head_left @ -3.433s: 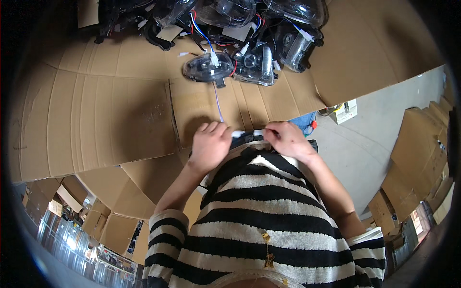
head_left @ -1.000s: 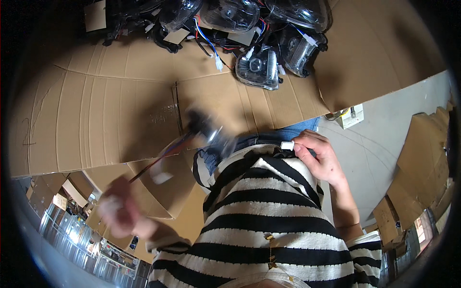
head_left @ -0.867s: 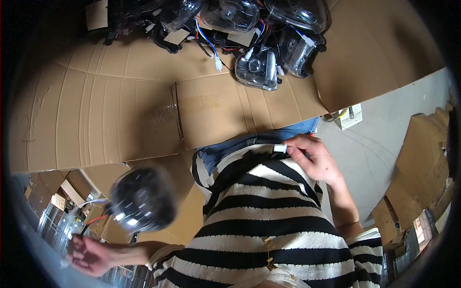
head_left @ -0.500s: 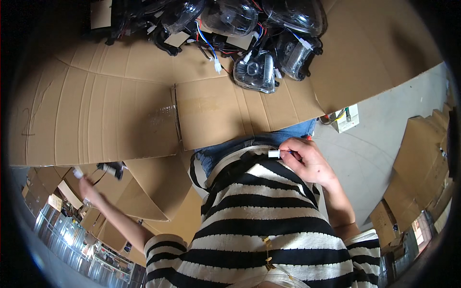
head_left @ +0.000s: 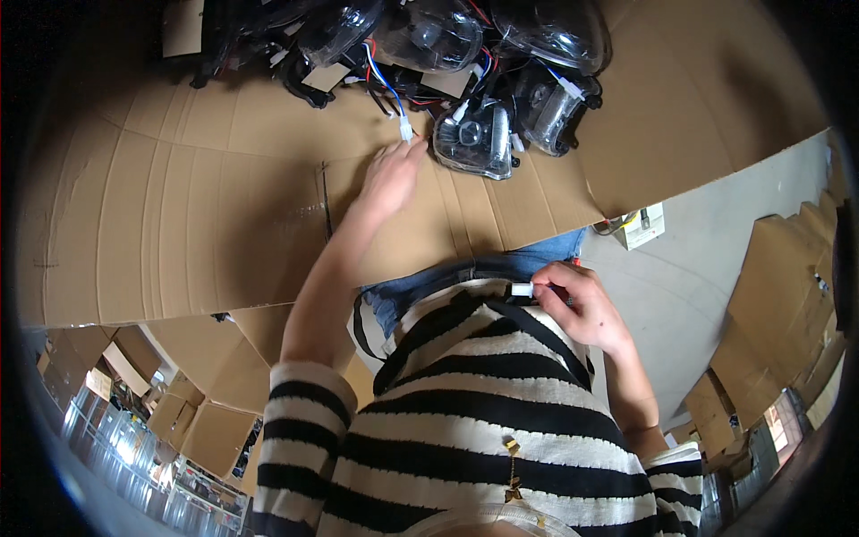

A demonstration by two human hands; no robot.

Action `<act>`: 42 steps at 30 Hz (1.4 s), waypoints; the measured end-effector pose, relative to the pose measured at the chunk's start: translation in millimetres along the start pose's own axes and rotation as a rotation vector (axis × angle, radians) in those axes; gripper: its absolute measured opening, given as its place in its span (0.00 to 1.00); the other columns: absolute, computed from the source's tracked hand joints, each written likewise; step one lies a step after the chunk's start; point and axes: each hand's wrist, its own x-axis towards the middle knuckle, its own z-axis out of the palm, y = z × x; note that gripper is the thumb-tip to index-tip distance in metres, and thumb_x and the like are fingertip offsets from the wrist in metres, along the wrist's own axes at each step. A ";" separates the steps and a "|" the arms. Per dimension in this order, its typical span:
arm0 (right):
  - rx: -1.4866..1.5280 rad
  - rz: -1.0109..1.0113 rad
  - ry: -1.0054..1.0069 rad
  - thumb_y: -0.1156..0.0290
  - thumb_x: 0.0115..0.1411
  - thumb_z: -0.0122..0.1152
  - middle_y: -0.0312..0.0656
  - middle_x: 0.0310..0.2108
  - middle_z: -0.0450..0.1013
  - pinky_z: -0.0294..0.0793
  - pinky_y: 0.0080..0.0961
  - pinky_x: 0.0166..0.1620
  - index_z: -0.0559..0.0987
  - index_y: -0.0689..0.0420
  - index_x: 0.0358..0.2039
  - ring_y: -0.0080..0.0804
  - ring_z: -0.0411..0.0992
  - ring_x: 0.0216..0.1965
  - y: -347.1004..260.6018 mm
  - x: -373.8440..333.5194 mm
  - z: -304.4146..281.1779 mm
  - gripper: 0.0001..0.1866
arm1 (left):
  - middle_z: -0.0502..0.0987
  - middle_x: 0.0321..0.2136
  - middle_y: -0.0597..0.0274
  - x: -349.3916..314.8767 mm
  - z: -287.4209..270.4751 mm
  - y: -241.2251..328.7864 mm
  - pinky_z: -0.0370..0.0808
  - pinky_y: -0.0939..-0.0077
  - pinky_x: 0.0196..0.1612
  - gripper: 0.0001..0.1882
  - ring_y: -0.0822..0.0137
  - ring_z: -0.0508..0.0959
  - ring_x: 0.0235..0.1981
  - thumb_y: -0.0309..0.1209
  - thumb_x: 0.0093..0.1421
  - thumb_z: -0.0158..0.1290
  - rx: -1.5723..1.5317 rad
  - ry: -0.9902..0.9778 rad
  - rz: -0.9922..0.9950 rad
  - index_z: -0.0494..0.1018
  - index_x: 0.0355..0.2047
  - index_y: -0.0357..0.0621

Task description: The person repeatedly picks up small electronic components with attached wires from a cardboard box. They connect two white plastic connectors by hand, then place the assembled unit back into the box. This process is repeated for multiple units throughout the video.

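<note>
My left hand [head_left: 391, 177] reaches across the cardboard, its fingertips at the lower end of a white plug connector [head_left: 405, 130]. The fingers look apart; whether they touch the connector is hard to see. Blue, white and red wires [head_left: 385, 79] run from that connector up to a pile of headlights. Just right of this hand lies a clear-lensed headlight [head_left: 474, 139] in plastic wrap. Close to my waist, my right hand [head_left: 580, 302] is closed on another white connector [head_left: 522, 290], whose rear end is hidden by the fingers.
More wrapped headlights [head_left: 425, 36] are heaped at the far side of the cardboard surface [head_left: 224, 197]. A small white box [head_left: 644, 227] with wires stands on the floor to the right. Cardboard boxes [head_left: 778, 277] are stacked farther right, with open cartons [head_left: 215, 434] at lower left.
My left hand has swung from the far left, where it was beside a dark part, to the connector by the headlights. It no longer holds the small pale thing. My right hand stays near my waist.
</note>
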 end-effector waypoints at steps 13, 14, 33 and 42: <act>-0.032 0.074 0.032 0.78 0.50 0.49 0.46 0.21 0.68 0.65 0.27 0.26 0.70 0.63 0.25 0.39 0.68 0.22 -2.6 0.9 -3.5 0.03 | 0.73 0.30 0.50 26.2 14.4 -32.1 0.71 0.66 0.34 0.14 0.51 0.72 0.31 0.31 0.54 0.37 0.414 -0.477 0.026 0.68 0.33 0.34; -0.023 0.082 0.017 0.77 0.50 0.49 0.46 0.21 0.68 0.65 0.28 0.26 0.70 0.63 0.25 0.39 0.68 0.22 -5.1 3.3 -4.0 0.03 | 0.73 0.28 0.50 17.2 9.3 -25.8 0.71 0.66 0.32 0.13 0.51 0.72 0.28 0.31 0.54 0.37 0.384 -0.487 -0.018 0.68 0.33 0.35; 0.021 0.038 0.043 0.76 0.50 0.50 0.43 0.20 0.67 0.63 0.25 0.23 0.71 0.62 0.26 0.34 0.66 0.19 6.8 -4.2 -0.3 0.03 | 0.70 0.42 0.59 -40.5 -34.2 91.7 0.62 0.78 0.49 0.17 0.68 0.67 0.47 0.29 0.58 0.41 -1.378 -0.766 -0.168 0.62 0.49 0.43; 0.063 -0.077 0.167 0.78 0.49 0.51 0.41 0.19 0.66 0.63 0.23 0.24 0.71 0.62 0.24 0.30 0.66 0.21 9.2 -4.0 16.7 0.02 | 0.70 0.35 0.61 -35.1 -58.3 118.9 0.68 0.70 0.38 0.13 0.59 0.69 0.39 0.27 0.47 0.50 -0.261 -0.363 0.220 0.70 0.35 0.45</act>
